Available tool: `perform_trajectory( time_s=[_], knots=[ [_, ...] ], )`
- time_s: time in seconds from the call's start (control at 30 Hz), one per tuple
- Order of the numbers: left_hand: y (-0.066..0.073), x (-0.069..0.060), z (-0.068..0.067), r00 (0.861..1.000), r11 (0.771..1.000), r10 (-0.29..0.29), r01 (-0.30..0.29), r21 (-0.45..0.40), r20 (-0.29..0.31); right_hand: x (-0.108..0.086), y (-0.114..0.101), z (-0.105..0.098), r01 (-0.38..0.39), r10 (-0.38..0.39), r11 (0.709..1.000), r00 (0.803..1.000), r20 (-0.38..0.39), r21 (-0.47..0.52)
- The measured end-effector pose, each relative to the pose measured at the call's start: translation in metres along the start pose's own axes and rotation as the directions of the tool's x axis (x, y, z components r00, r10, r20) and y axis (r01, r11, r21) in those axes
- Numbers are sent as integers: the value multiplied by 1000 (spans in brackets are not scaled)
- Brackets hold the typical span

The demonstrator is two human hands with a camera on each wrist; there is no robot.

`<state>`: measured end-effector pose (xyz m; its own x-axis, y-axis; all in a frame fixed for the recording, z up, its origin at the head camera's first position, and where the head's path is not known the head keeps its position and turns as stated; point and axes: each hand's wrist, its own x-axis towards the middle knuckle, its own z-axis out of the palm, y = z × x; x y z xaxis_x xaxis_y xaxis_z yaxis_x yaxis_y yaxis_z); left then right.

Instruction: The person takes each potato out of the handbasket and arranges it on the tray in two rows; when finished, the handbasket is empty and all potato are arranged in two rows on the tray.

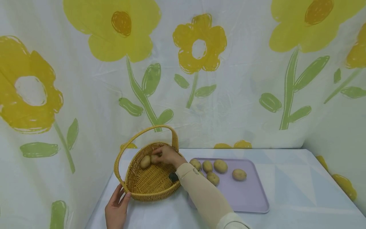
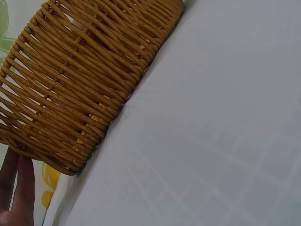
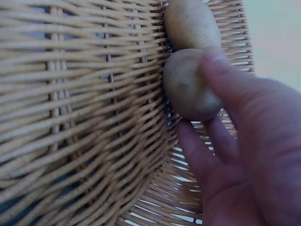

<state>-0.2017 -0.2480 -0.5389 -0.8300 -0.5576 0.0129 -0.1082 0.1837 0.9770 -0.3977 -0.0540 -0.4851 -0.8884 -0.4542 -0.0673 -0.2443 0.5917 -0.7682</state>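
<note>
A tan wicker basket (image 1: 148,183) with an arched handle (image 1: 148,127) stands on the left part of the table. At its near left end my left hand (image 1: 116,210) holds the rim by the handle's foot, thumb at the rim. In the left wrist view, fingers (image 2: 23,188) touch the basket's woven outer side (image 2: 80,80). Inside the basket, my right hand (image 3: 249,141) holds a potato (image 3: 188,89) between thumb and fingers, low against the far wall. Another potato (image 3: 193,23) lies right beside it, touching it.
Right of the basket lies a lilac tray (image 1: 246,200) with several potatoes on it, among them one potato (image 1: 239,174) apart from the others. My right sleeve (image 1: 206,194) crosses the tray's left part. A flower-printed curtain (image 1: 228,105) hangs behind the table.
</note>
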Motion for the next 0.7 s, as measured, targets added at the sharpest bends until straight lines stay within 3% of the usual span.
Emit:
perform_trajectory(
  time_s=[0.7],
  knots=[
    [-1, 0, 0, 1000, 999, -12, 12, -37, -4, -1, 6, -5, 113, -108, 991, 991, 73, -65]
  ],
)
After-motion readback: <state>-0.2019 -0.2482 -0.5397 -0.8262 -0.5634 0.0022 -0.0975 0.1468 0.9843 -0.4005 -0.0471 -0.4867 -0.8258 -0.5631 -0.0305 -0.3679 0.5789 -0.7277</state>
